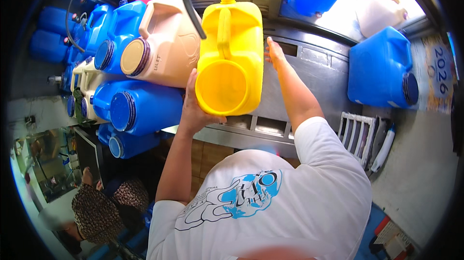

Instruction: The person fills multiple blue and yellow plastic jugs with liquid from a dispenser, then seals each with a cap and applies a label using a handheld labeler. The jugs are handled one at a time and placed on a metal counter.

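Observation:
A large yellow jug [254,42] is over the metal counter, its wide round mouth uncapped and facing me. A moulded handle runs above the mouth, and a small yellow neck is at the far end. My left hand [194,108] supports the jug at its lower left corner, thumb up along the side and fingers under the bottom. Beside the jug's right wall is my right hand [274,53], fingers stretched out and holding nothing. Whether its fingertips touch the jug I cannot tell. Close by on the left lies a beige jug [176,42] with a beige cap.
Several blue jugs [159,105] are stacked at the left. Another blue jug [377,69] stands right of the metal counter [309,83]. A dark hose [191,6] hangs beside the yellow jug. A white rack [355,134] is at right; a person [99,211] sits lower left.

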The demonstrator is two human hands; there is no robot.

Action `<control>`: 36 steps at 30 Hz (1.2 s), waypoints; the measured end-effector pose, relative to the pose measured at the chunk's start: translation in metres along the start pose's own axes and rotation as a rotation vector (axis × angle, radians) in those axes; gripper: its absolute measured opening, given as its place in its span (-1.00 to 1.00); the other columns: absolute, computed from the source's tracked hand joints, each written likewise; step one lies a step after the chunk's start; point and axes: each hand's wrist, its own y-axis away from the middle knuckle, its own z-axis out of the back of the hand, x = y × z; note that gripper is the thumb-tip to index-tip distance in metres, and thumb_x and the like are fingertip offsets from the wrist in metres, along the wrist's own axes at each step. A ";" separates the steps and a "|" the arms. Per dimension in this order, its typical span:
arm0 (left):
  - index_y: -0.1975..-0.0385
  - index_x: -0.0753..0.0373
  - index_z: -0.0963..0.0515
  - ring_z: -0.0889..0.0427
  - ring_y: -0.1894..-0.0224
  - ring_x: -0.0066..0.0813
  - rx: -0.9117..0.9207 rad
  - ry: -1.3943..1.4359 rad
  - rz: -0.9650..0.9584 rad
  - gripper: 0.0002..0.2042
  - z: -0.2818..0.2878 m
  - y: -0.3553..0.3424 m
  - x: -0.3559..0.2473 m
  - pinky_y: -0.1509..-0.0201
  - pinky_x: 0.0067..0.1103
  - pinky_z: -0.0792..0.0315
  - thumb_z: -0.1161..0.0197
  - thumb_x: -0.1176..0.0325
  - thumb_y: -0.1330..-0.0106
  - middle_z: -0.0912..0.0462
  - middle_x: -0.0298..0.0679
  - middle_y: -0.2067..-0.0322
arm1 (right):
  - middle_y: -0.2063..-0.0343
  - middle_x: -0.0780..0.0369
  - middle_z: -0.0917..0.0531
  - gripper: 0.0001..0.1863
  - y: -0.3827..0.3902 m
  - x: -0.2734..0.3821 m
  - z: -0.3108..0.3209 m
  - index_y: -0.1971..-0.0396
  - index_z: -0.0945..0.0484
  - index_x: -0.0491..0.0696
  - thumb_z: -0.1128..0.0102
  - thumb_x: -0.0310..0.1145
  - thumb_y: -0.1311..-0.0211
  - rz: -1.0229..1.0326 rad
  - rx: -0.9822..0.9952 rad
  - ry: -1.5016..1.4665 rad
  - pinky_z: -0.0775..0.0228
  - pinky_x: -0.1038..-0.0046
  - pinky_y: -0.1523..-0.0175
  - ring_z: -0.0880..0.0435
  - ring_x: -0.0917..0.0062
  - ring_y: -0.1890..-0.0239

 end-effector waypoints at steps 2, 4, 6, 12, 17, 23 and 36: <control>-0.39 0.02 0.07 -0.06 -0.42 0.01 0.012 0.007 -0.010 0.31 0.000 -0.005 0.000 -0.46 -0.21 -0.03 -0.62 -0.18 0.46 -0.02 -0.01 -0.39 | -0.07 0.21 -0.48 -0.26 -0.030 0.007 -0.007 -0.26 -0.29 0.02 0.00 0.26 -0.25 -0.076 -0.038 -0.095 -0.44 0.19 0.08 -0.57 0.34 0.04; -0.38 0.01 0.07 -0.07 -0.41 0.04 0.020 0.015 -0.004 0.30 0.002 -0.005 -0.003 -0.45 -0.19 -0.04 -0.62 -0.18 0.45 -0.03 -0.02 -0.37 | -0.09 0.18 -0.46 -0.24 -0.054 0.011 -0.012 -0.27 -0.26 0.01 0.00 0.26 -0.25 -0.083 -0.066 -0.128 -0.43 0.17 0.06 -0.55 0.30 0.01; -0.37 -0.01 0.06 -0.09 -0.39 0.08 0.020 -0.011 -0.008 0.27 0.001 -0.009 -0.005 -0.45 -0.16 -0.05 -0.63 -0.17 0.42 -0.06 -0.02 -0.35 | -0.15 0.16 -0.40 -0.18 -0.074 0.015 -0.016 -0.29 -0.21 -0.01 -0.02 0.28 -0.22 -0.082 -0.061 -0.181 -0.38 0.10 0.04 -0.44 0.25 -0.10; -0.37 0.01 0.07 -0.10 -0.39 0.11 0.030 0.060 -0.045 0.26 -0.002 -0.024 -0.018 -0.44 -0.15 -0.04 -0.64 -0.13 0.39 -0.09 0.00 -0.33 | -0.34 0.04 -0.17 -0.02 -0.116 0.022 -0.014 -0.41 0.00 0.02 -0.10 0.32 -0.15 -0.139 -0.071 -0.551 -0.11 0.04 -0.27 -0.17 0.08 -0.33; -0.37 0.05 0.07 -0.08 -0.39 0.13 0.036 -0.061 -0.005 0.25 -0.001 -0.020 -0.013 -0.44 -0.12 -0.04 -0.62 -0.15 0.36 -0.09 0.01 -0.33 | -0.27 0.03 -0.24 -0.05 -0.123 0.020 -0.016 -0.37 -0.01 -0.13 -0.06 0.25 -0.21 -0.162 -0.104 -0.708 -0.05 0.03 -0.29 -0.18 0.09 -0.33; -0.37 0.06 0.06 -0.08 -0.40 0.13 0.043 0.018 0.007 0.24 -0.001 -0.018 -0.014 -0.44 -0.13 -0.04 -0.62 -0.15 0.34 -0.06 0.03 -0.34 | 0.08 0.01 -0.63 -0.38 -0.128 0.038 -0.030 0.05 -0.59 -0.19 -0.09 0.11 -0.25 0.021 -0.300 -0.307 -0.31 0.21 -0.11 -0.54 0.20 -0.09; -0.38 -0.04 0.03 0.00 -0.44 0.04 0.022 0.056 0.111 0.34 0.002 -0.005 0.002 -0.46 -0.19 -0.04 -0.65 -0.13 0.58 0.04 0.01 -0.40 | -0.19 0.04 -0.46 -0.28 -0.086 0.061 -0.022 -0.21 -0.36 -0.21 0.03 0.12 -0.33 0.253 0.072 0.073 -0.27 0.34 -0.21 -0.41 0.27 -0.23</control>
